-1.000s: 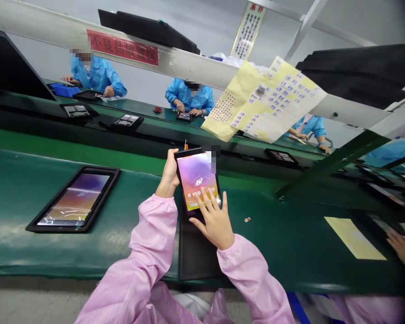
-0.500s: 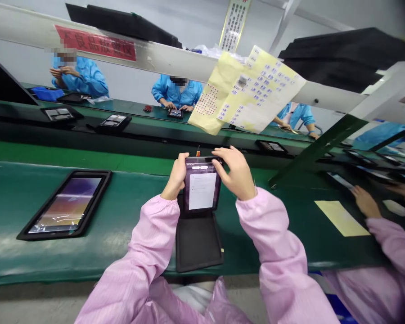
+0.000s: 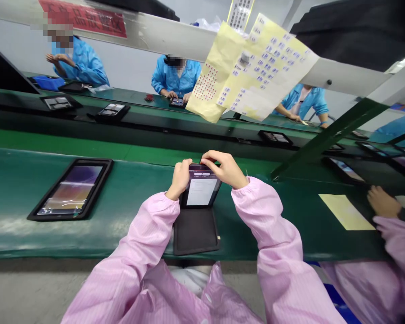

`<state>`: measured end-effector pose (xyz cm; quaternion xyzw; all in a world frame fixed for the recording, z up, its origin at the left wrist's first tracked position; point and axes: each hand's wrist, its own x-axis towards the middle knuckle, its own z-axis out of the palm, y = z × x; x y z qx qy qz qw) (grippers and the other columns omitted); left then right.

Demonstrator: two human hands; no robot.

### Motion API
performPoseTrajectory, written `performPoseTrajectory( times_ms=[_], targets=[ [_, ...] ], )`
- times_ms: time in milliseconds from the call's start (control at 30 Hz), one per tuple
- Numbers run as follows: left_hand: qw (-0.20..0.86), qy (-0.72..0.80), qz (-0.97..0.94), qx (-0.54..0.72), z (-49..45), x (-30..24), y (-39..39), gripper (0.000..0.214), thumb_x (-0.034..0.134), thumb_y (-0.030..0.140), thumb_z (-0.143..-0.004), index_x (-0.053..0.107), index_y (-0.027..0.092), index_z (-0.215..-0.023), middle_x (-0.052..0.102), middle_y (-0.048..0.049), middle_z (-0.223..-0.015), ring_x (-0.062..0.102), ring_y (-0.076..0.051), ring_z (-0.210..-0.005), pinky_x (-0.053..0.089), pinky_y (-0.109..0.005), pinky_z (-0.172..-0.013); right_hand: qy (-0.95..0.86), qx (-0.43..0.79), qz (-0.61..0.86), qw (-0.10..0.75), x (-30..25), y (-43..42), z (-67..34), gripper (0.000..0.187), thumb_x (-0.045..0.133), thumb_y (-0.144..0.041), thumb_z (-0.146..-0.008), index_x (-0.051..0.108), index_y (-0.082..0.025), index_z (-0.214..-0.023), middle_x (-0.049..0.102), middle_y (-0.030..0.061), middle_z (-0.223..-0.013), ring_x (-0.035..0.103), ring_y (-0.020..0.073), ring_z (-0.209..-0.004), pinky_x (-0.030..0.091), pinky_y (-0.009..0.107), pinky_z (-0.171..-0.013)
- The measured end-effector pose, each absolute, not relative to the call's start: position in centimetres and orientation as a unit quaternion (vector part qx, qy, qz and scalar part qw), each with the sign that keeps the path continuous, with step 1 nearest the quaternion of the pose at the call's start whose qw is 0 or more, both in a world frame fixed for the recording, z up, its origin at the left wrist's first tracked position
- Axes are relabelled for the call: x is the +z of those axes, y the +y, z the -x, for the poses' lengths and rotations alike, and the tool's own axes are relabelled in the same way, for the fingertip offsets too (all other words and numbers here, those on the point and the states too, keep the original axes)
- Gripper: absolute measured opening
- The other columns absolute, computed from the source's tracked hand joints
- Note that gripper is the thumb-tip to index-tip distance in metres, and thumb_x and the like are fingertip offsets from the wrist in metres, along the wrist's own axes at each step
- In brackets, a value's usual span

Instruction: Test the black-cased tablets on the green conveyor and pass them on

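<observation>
A small tablet (image 3: 201,191) with a lit white screen stands tilted over a black tray (image 3: 195,231) on the green belt (image 3: 128,202). My left hand (image 3: 180,178) grips its left edge, fingers curled. My right hand (image 3: 224,168) is closed over its top right corner, fingertips pinched along the top edge. Both sleeves are pink.
Another lit tablet in a black tray (image 3: 72,190) lies on the belt to the left. A yellow sheet (image 3: 346,211) lies to the right, beside a co-worker's hand (image 3: 383,202). Yellow papers (image 3: 253,72) hang overhead. People in blue coats work at the far belt.
A second ago my right hand tapped the colourful screen; it then moved up to the tablet's top edge. The screen changed to a white page and the tablet has tipped lower.
</observation>
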<state>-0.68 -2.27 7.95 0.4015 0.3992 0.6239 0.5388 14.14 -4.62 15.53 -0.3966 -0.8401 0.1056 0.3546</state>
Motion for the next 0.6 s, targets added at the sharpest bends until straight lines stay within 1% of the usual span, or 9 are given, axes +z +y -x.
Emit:
performPoseTrajectory(
  times_ms=[200, 267, 467, 600],
  targets=[
    [0.571, 0.393, -0.362, 0.623, 2.0, 7.1, -3.5, 0.042, 0.056, 0.024, -0.084, 0.042, 0.018, -0.046, 0.039, 0.0038, -0.046, 0.033, -0.009, -0.045, 0.025, -0.027, -0.048, -0.855, 0.11, 0.371, 0.344, 14.4, -5.3, -13.1, 0.026, 0.045, -0.035, -0.095, 0.062, -0.019, -0.085, 0.067, 0.0042, -0.084, 0.061, 0.0156, -0.077, 0.047, 0.026, -0.075],
    [0.565, 0.396, -0.36, 0.628, 2.1, 6.9, -3.8, 0.041, 0.058, 0.024, -0.084, 0.043, 0.018, -0.046, 0.039, 0.0039, -0.046, 0.033, -0.009, -0.046, 0.025, -0.027, -0.048, -0.85, 0.121, 0.379, 0.345, 14.3, -5.6, -13.1, 0.026, 0.046, -0.037, -0.095, 0.063, -0.019, -0.085, 0.068, 0.0042, -0.084, 0.062, 0.0155, -0.077, 0.047, 0.026, -0.074],
    [0.558, 0.386, -0.364, 0.638, 2.1, 6.7, -4.0, 0.038, 0.059, 0.024, -0.082, 0.045, 0.017, -0.048, 0.041, 0.0044, -0.046, 0.034, -0.009, -0.046, 0.027, -0.026, -0.048, -0.827, 0.209, 0.381, 0.358, 14.8, -6.0, -13.5, 0.025, 0.054, -0.043, -0.09, 0.06, -0.018, -0.088, 0.066, 0.0019, -0.079, 0.061, 0.0131, -0.069, 0.049, 0.025, -0.069],
    [0.561, 0.377, -0.37, 0.637, 2.2, 6.7, -4.1, 0.037, 0.06, 0.025, -0.081, 0.044, 0.017, -0.049, 0.042, 0.0045, -0.047, 0.035, -0.009, -0.047, 0.028, -0.025, -0.048, -0.83, 0.209, 0.377, 0.355, 14.7, -6.1, -13.3, 0.025, 0.055, -0.043, -0.09, 0.059, -0.018, -0.086, 0.065, 0.0011, -0.077, 0.06, 0.0126, -0.069, 0.049, 0.025, -0.068]
  ],
)
